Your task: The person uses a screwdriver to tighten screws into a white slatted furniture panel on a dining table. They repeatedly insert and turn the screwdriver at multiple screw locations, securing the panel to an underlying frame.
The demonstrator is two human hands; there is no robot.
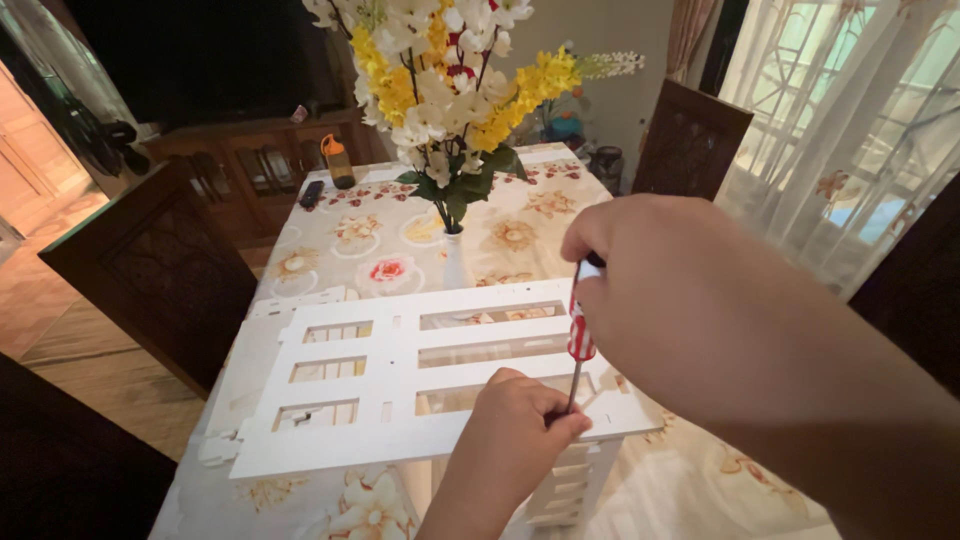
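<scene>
The right hand (690, 300) grips a red-and-white screwdriver (579, 330) upright over the white slotted panel (400, 380). The left hand (515, 430) pinches its tip at the panel's near edge. Behind the panel stands a flower vase (455, 262).

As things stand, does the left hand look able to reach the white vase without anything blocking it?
Probably yes. The left hand rests on the white panel's near edge by the screwdriver tip; the vase stands just beyond the panel's far edge, with only the low flat panel between.

Dim and warm indoors, with pale daylight through the curtains (850, 120) far right, deep shadow near left, wide-angle stretch at edges, right hand (680, 300) slightly soft.
</scene>
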